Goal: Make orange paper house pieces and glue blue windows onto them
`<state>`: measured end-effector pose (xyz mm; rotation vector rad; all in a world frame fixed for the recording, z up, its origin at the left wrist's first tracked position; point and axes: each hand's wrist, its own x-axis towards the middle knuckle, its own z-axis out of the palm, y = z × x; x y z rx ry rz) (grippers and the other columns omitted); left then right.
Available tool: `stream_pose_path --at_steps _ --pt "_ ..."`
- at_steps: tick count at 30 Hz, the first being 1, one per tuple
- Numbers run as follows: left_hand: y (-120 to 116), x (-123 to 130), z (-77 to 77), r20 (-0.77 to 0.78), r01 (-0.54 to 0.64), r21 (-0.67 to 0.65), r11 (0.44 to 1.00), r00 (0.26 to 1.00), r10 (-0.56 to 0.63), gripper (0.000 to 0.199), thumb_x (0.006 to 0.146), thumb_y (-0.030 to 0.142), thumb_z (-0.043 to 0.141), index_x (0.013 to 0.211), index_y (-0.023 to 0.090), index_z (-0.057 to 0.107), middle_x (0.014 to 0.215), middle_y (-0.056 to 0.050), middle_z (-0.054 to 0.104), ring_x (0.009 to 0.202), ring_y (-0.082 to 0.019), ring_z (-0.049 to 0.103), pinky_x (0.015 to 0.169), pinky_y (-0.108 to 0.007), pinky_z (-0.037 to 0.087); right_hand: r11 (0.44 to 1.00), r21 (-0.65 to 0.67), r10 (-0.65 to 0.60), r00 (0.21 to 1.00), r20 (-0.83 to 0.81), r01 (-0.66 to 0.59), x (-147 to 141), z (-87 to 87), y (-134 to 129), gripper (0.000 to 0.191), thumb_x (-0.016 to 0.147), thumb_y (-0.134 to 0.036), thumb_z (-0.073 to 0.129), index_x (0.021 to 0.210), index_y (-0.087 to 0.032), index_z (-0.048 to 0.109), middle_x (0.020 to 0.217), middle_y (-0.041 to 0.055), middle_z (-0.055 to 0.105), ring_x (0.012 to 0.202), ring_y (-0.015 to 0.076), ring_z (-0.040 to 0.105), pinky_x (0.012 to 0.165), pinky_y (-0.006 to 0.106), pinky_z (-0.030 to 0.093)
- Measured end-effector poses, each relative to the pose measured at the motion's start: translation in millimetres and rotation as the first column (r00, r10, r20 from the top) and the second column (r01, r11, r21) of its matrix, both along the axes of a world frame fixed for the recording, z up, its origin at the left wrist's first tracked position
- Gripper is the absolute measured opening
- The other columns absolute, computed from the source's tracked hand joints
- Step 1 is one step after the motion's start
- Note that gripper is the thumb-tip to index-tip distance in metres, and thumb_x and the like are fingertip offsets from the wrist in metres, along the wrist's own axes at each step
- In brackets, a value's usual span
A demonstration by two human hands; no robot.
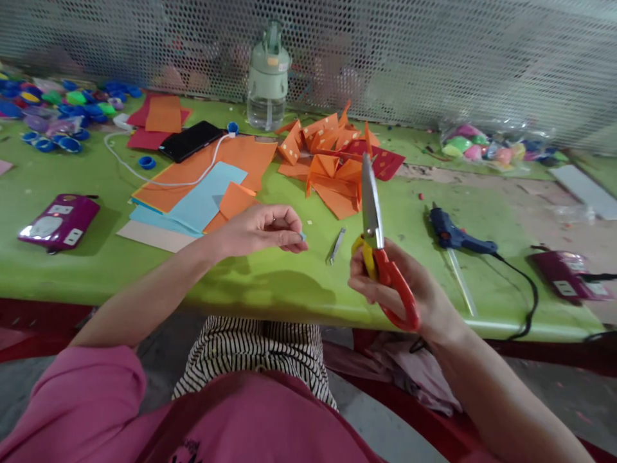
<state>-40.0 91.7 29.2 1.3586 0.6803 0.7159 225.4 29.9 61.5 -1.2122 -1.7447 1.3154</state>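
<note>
Above the table's front edge, my left hand (274,230) pinches a tiny light-blue scrap (303,236), probably paper, between thumb and fingertips. My right hand (405,276) grips scissors (378,238) with red and yellow handles, their blades together and pointing up, away from me. Between the two hands, a pair of metal tweezers (337,245) lies on the table. Left of my left hand are sheets of light-blue paper (202,199) and folded orange paper (236,202). Beyond the scissors sits a pile of folded orange paper pieces (332,148), some with gold squares.
A glue gun (457,235) with its cord rests right of my right hand. Purple power strips lie at left (60,222) and right (571,273). A phone (195,140), water bottle (268,83) and bagged colourful pieces (486,145) stand near the mesh panel (409,58).
</note>
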Motion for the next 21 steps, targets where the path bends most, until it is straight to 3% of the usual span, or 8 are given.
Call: stream_pose_path --at_steps 4,8,12,15,21 --pt "-0.1 1.6 -1.0 0.036 -0.062 -0.019 0.998 0.997 0.062 0.036 0.079 0.043 0.083 0.084 0.017 0.058 0.085 -0.005 0.078 0.087 -0.019 0.077 0.085 -0.034 0.060 0.995 0.082 -0.040 0.994 -0.100 0.049 -33.1 -7.2 21.6 0.034 0.083 -0.043 0.079 0.091 -0.023 0.054 0.084 -0.0021 0.061 0.061 0.0077 0.051 0.049 0.024 0.043" --pt "2.8 2.0 -5.8 0.023 -0.120 0.062 0.991 0.993 0.119 0.029 0.083 0.038 0.078 0.083 0.018 0.058 0.083 -0.004 0.077 0.085 -0.017 0.076 0.080 -0.030 0.060 0.992 0.115 -0.036 0.985 -0.171 0.056 -54.2 -13.6 44.7 0.040 0.078 -0.045 0.082 0.094 -0.024 0.051 0.090 -0.0019 0.064 0.063 0.0078 0.053 0.052 0.024 0.046" --pt "4.4 2.1 -5.7 -0.141 -0.216 0.226 0.950 0.958 0.251 0.019 0.083 0.031 0.073 0.084 0.018 0.060 0.077 -0.001 0.074 0.073 -0.012 0.071 0.066 -0.023 0.053 0.991 0.133 0.032 0.989 -0.143 -0.013 -60.3 -19.1 59.4 0.038 0.079 -0.042 0.081 0.091 -0.023 0.051 0.085 -0.0030 0.062 0.063 0.0080 0.053 0.053 0.025 0.045" --pt "3.3 2.7 -1.5 -0.286 -0.214 0.335 0.918 0.905 0.315 0.015 0.083 0.029 0.072 0.083 0.018 0.061 0.074 0.001 0.072 0.069 -0.011 0.068 0.063 -0.022 0.050 0.990 0.144 0.031 0.994 -0.108 -0.015 -60.2 -26.4 66.5 0.040 0.076 -0.041 0.083 0.089 -0.023 0.050 0.082 -0.0036 0.059 0.064 0.0091 0.052 0.053 0.026 0.043" --pt "-0.3 5.0 3.7 -0.352 -0.196 0.384 0.902 0.872 0.339 0.007 0.082 0.022 0.067 0.083 0.019 0.060 0.074 0.002 0.072 0.069 -0.011 0.068 0.066 -0.022 0.052 0.984 0.176 0.027 0.999 -0.019 -0.023 -57.1 -37.7 73.0 0.044 0.071 -0.040 0.088 0.091 -0.024 0.052 0.078 -0.0040 0.057 0.068 0.0117 0.052 0.057 0.027 0.043"
